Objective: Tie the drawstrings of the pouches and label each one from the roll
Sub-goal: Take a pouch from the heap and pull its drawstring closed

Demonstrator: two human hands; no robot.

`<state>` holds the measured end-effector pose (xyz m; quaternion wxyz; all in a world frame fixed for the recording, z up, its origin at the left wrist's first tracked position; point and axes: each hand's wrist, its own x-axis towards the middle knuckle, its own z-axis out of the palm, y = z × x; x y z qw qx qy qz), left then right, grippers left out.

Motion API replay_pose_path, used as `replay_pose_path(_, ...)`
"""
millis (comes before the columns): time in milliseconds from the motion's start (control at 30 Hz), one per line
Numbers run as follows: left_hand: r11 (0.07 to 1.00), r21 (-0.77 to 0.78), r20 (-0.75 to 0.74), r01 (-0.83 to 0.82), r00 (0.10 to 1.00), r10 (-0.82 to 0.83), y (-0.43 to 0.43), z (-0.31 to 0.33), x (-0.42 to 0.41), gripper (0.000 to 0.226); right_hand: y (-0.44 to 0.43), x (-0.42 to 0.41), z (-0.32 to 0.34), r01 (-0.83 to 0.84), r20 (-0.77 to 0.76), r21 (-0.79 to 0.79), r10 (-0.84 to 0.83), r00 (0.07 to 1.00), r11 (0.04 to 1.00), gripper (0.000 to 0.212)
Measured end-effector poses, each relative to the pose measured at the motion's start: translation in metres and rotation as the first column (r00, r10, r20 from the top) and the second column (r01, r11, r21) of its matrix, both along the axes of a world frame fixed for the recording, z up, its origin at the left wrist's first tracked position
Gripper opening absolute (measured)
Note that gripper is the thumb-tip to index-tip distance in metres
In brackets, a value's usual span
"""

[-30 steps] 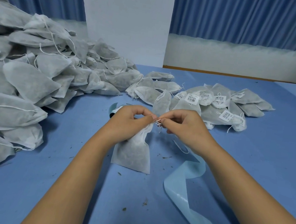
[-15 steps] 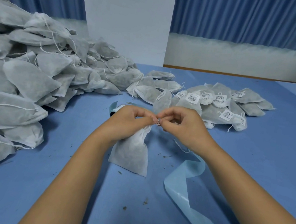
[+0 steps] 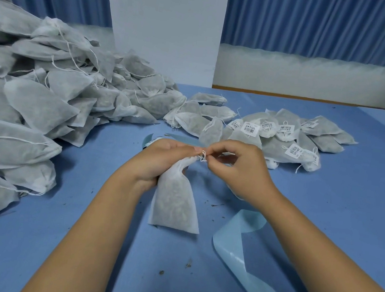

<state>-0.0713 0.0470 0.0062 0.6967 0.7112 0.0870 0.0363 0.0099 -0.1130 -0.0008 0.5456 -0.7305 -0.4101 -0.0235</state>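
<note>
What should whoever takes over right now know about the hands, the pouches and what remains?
Left hand holds the pouch by its gathered neck; right hand pinches the drawstring at its mouth.
Labelled pouches lie beyond the hands; the unlabelled heap is on the left.
Spent backing strip trails on the right.
To do: finish this tie, label it, then work through the heap.

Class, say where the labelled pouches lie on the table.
In the head view, the labelled pouches lie beyond the right hand, right of the big unlabelled heap.
</note>
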Motion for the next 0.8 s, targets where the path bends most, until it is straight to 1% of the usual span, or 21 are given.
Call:
replay_pose_path(67, 1.000, 0.010, 0.003, -0.020, 1.000, 0.020, 0.0006, 0.0005, 0.0001, 0.033, -0.0008, -0.0010, 0.0018, -0.020, -0.029, 0.010, 0.020, 0.999, 1.000, 0.029)
replay_pose_path(133, 0.998, 0.023, 0.000, -0.053, 0.999, 0.053, 0.0018, -0.0001, 0.0009, 0.027, -0.0008, -0.0024, 0.0028, -0.019, -0.027, -0.002, 0.019, 0.999, 1.000, 0.031)
replay_pose_path(200, 0.997, 0.039, -0.005, -0.072, 0.997, 0.072, 0.0014, -0.0008, 0.0017, 0.024, 0.0001, -0.0042, 0.0033, 0.016, 0.001, 0.013, -0.016, 1.000, 1.000, 0.031)
replay_pose_path(300, 0.996, 0.050, -0.006, -0.073, 0.997, 0.073, -0.0001, -0.0017, 0.0029, 0.031, 0.0011, -0.0045, 0.0033, 0.051, 0.068, 0.073, -0.055, 0.996, 0.996, 0.022)
replay_pose_path(433, 0.996, 0.022, 0.007, -0.092, 0.996, 0.092, 0.0010, -0.0019, 0.0037, 0.016, 0.0018, -0.0016, -0.0001, 0.065, 0.142, 0.063, -0.073, 0.987, 0.996, 0.016)
replay_pose_path(600, 0.997, 0.032, 0.010, -0.066, 0.998, 0.066, 0.0015, -0.0033, 0.0046, 0.022, 0.0028, -0.0002, -0.0036, 0.080, 0.197, 0.023, -0.083, 0.977, 0.996, 0.021)
replay_pose_path(700, 0.998, 0.029, 0.014, -0.062, 0.998, 0.062, 0.0015, -0.0041, 0.0054, 0.026, 0.0031, 0.0002, -0.0038, 0.080, 0.216, 0.029, -0.084, 0.973, 0.996, 0.021)
replay_pose_path(800, 0.996, 0.041, -0.008, -0.084, 0.996, 0.085, 0.0008, -0.0035, 0.0057, 0.013, 0.0031, 0.0020, -0.0054, 0.088, 0.217, 0.023, -0.091, 0.972, 0.996, 0.016)
